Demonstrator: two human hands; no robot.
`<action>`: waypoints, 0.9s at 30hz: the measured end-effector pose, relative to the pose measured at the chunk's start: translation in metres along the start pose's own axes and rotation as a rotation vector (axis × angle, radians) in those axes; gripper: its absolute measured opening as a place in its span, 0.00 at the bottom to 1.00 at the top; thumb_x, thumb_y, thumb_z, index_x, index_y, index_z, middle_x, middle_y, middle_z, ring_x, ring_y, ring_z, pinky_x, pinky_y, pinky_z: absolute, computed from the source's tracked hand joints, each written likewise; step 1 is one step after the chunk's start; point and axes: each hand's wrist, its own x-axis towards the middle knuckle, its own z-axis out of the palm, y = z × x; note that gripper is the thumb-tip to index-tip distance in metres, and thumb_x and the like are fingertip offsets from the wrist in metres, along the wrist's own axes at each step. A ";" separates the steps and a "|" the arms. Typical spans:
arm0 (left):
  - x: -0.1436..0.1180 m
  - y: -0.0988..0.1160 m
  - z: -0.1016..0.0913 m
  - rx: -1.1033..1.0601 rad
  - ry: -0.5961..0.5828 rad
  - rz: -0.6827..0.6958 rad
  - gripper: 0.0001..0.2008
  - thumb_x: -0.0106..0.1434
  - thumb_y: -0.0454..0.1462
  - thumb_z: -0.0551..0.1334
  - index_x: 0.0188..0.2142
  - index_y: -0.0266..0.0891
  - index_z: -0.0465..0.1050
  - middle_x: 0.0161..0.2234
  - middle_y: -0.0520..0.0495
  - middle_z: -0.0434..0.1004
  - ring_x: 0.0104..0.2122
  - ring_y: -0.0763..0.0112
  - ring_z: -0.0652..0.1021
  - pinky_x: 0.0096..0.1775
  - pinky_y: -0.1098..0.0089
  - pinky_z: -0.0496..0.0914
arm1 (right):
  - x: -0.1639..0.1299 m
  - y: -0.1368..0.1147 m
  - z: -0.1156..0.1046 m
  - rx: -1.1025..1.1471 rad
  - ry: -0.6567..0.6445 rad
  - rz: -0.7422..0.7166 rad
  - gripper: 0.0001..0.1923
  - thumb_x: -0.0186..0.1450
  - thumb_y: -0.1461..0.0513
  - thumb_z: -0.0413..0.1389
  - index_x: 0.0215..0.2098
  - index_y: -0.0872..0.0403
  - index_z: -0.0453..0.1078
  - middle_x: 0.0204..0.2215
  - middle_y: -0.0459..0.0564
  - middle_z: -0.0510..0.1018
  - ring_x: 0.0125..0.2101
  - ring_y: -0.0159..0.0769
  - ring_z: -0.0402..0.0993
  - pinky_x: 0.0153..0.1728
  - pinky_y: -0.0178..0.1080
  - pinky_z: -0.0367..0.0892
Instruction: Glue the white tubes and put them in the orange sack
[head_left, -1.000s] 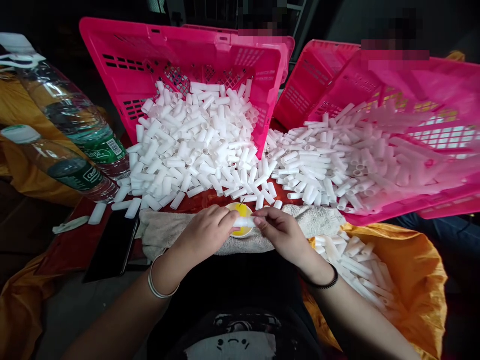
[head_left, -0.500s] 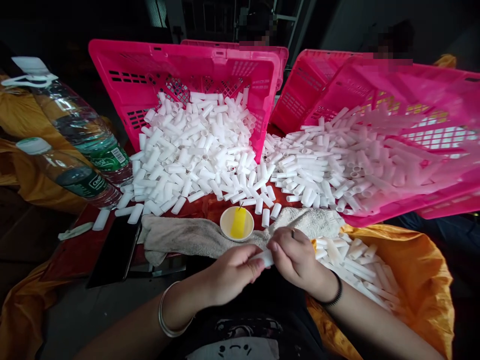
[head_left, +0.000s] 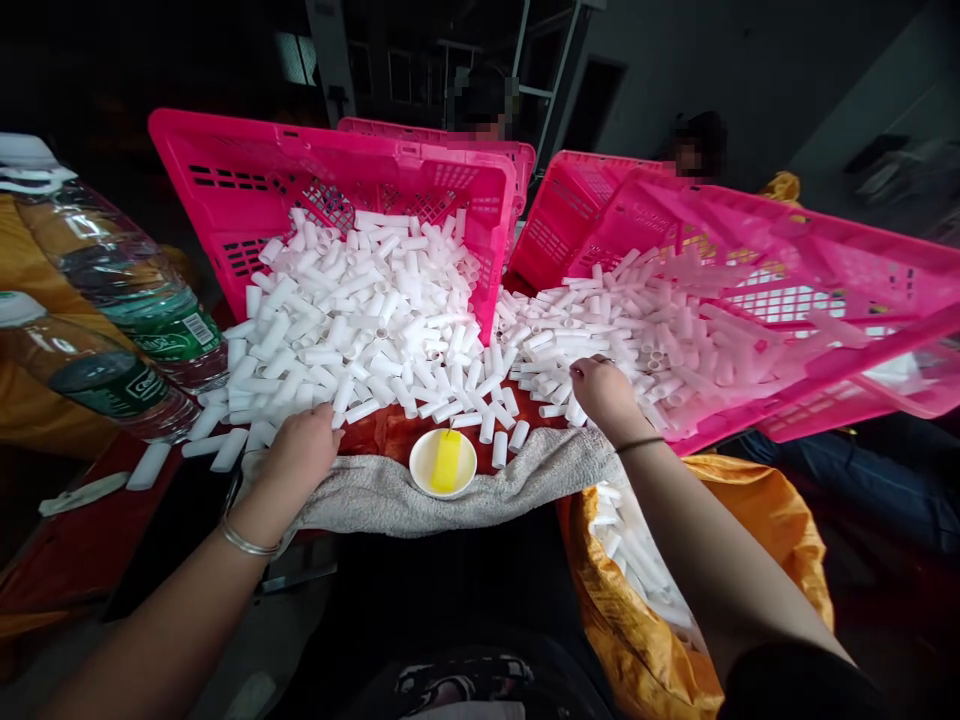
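- Dim room behind; desk (head_left: 390, 436) under a red cloth, two tipped pink lattice crates (head_left: 337, 185) and (head_left: 787, 270) spilling short white tubes.
- Two clear plastic water bottles (head_left: 127, 280) at far left, green labels with white lettering too blurred to read, plus a barcode.
- Left hand (head_left: 300, 452) resting palm down at the near edge of the left pile of tubes (head_left: 360, 310), fingers curled forward onto the nearest pieces; grip hidden, cannot tell whether anything is held.
- Right hand (head_left: 604, 388) reaching into the right pile of tubes (head_left: 600, 320), fingers bent down among them; closed or apart, cannot tell.
- Grey terry towel (head_left: 525, 475) along the near edge; on it a small round white dish (head_left: 442, 463) holding something yellow.
- Crinkled orange bag (head_left: 660, 560) at lower right, with more tubes inside.
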 end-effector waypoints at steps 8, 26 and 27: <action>-0.024 0.005 -0.013 -0.628 0.011 0.000 0.25 0.59 0.46 0.61 0.54 0.39 0.70 0.43 0.43 0.77 0.37 0.59 0.78 0.41 0.63 0.74 | 0.010 -0.008 0.018 0.046 0.036 0.048 0.15 0.66 0.60 0.54 0.47 0.62 0.70 0.36 0.63 0.79 0.37 0.48 0.77 0.34 0.40 0.65; -0.056 0.036 0.010 -0.556 0.077 0.406 0.16 0.69 0.38 0.51 0.53 0.38 0.68 0.49 0.38 0.75 0.49 0.56 0.76 0.51 0.56 0.73 | -0.081 -0.101 0.079 0.842 0.175 -0.696 0.10 0.69 0.65 0.52 0.45 0.53 0.73 0.46 0.58 0.79 0.46 0.44 0.78 0.46 0.49 0.75; -0.057 0.036 0.010 -0.602 0.113 0.405 0.16 0.69 0.41 0.53 0.52 0.39 0.70 0.49 0.39 0.74 0.50 0.56 0.75 0.52 0.57 0.72 | -0.082 -0.099 0.078 0.876 0.129 -0.654 0.10 0.69 0.64 0.53 0.47 0.54 0.72 0.46 0.58 0.79 0.46 0.44 0.78 0.45 0.49 0.76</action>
